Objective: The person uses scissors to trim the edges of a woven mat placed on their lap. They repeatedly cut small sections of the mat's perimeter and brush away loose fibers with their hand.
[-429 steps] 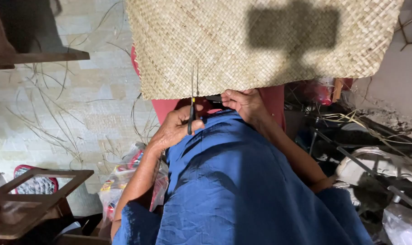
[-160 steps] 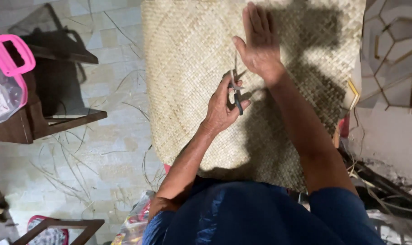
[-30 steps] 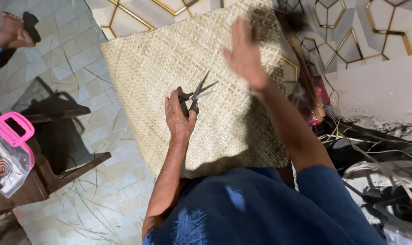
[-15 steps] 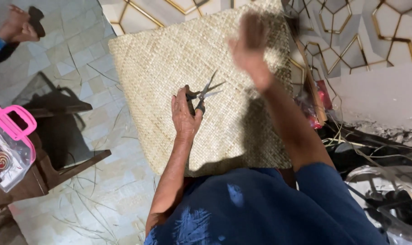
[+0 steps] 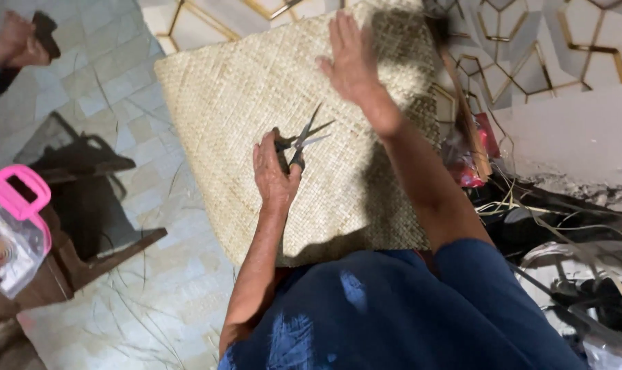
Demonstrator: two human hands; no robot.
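Your left hand (image 5: 275, 171) is closed around the loops of a small pair of dark metal scissors (image 5: 304, 137), and the thin blades stand a little apart, pointing far and to the right. The scissors lie just over the big flat mat of woven pale straw (image 5: 256, 109), which rests on your lap in the blue cloth (image 5: 393, 308) and reaches away from you over the pale tiled floor (image 5: 105, 82). Your right hand (image 5: 352, 58) is open with the fingers spread, flat on the far part of the mat, to the right of the scissors and near them. It holds nothing. The mat looks fully woven, with neat edges on the left and near sides, so the weaving part seems done. What may be left is snipping small loose ends, but no stray end shows clearly near the blades, so you cannot tell how much is left. Thin loose straw bits (image 5: 139, 301) lie on the floor to the near left. A pink and clear plastic case (image 5: 13, 226) sits on a dark wooden stool at the far left edge.
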